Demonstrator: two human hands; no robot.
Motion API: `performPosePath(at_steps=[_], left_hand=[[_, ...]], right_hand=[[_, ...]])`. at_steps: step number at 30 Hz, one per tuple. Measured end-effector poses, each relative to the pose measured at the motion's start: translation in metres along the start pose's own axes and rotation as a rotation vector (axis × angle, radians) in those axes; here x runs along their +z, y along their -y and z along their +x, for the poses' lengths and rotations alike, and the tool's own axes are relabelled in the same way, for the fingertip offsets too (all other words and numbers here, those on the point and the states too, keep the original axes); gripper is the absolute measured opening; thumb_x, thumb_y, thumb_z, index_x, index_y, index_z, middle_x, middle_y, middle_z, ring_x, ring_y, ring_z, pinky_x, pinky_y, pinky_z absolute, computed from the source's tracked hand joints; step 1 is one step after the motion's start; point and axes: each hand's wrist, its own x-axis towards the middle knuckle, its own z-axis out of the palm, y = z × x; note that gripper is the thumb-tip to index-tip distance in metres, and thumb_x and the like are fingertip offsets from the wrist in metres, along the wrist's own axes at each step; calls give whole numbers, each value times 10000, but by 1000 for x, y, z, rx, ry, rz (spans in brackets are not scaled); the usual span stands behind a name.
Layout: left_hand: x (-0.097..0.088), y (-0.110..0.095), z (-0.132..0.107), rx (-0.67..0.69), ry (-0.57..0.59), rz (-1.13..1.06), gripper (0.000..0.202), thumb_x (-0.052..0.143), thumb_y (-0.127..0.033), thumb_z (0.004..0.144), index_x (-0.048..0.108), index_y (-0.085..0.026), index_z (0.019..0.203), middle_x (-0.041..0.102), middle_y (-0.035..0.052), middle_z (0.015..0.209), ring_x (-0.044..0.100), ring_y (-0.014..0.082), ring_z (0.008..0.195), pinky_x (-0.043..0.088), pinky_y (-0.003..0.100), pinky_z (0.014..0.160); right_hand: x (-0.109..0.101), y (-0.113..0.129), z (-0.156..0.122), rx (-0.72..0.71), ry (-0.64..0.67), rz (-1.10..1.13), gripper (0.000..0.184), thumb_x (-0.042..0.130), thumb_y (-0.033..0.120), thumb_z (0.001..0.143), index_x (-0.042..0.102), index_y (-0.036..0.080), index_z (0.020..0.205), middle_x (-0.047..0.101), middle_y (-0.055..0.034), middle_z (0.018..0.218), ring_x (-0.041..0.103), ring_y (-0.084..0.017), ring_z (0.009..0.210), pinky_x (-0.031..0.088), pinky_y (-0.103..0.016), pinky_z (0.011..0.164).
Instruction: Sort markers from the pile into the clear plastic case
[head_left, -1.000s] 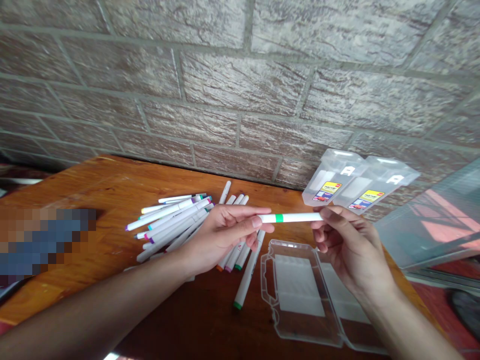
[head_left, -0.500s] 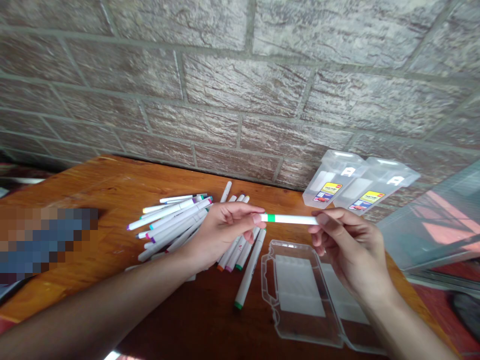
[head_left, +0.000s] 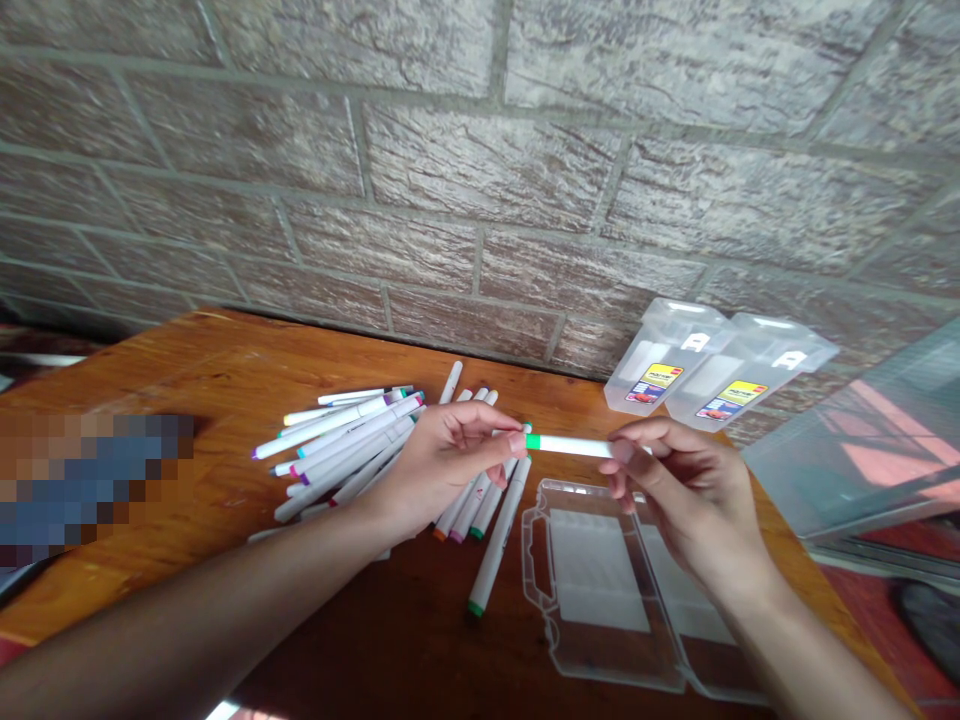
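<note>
A white marker with a green band point(head_left: 574, 446) is held level above the table between both hands. My left hand point(head_left: 450, 455) pinches its green-banded end, while my right hand point(head_left: 686, 490) pinches the opposite end. Behind and under my left hand lies a loose pile of white markers point(head_left: 352, 440) with tips of various colours, partly hidden by the hand and forearm. One green-ended marker point(head_left: 499, 540) rests apart on the table nearer to me. Below my right hand a clear plastic case point(head_left: 600, 640) lies opened flat, its right half partly covered by my forearm.
Two clear plastic boxes point(head_left: 637, 385) with yellow and blue labels stand at the back right of the wooden table point(head_left: 180, 380). A stone-block wall point(head_left: 420, 150) rises behind it. A glass panel point(head_left: 885, 450) stands to the right. A pixelated patch covers the left side.
My right hand has moved a little to the left, toward my left hand. Less of the marker shows between the hands. My left hand has hardly moved.
</note>
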Motion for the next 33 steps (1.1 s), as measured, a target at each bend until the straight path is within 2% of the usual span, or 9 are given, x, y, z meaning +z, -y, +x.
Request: performPosePath(at_steps=[4,7,14,20,27,33], left_hand=[[4,-6,-3,-42,27,15,197,851,-266,783,761,-122,884,700,-11,676,610,79,542,537,187,544],[6,-7,-5,-60,36,44,221,862,-278,761,745,-113,851,700,1,684,624,95,563,533,199,544],[7,3,-8,-33,88,153,215,831,-284,785,719,-119,866,701,19,691,625,118,581,472,206,532],[6,6,-15,127,125,367,152,746,-281,876,764,-130,888,745,50,793,624,117,670,453,196,589],[6,3,-20,158,171,544,204,675,-310,934,803,-163,994,802,72,943,696,165,767,508,228,660],[7,0,-21,192,171,585,191,649,-298,951,789,-175,996,800,54,927,710,166,783,522,231,693]], right_hand=[[3,0,-1,-50,45,-188,93,839,278,819,803,213,874,753,-26,669,655,-123,529,519,-184,462],[5,0,-3,-112,53,-303,110,860,261,785,811,219,874,781,-27,709,698,-144,564,551,-202,505],[7,-3,-7,-197,136,-507,96,840,294,826,801,225,879,810,-21,781,742,-163,616,582,-220,558],[7,-7,-11,-297,194,-610,94,823,289,852,792,230,918,785,-15,772,707,-156,606,529,-245,544],[8,-6,-13,-309,205,-622,87,836,258,832,790,230,901,791,-29,789,726,-187,652,537,-267,590],[10,-6,-14,-269,187,-608,116,813,331,855,794,217,843,773,-44,742,694,-183,610,514,-263,550]])
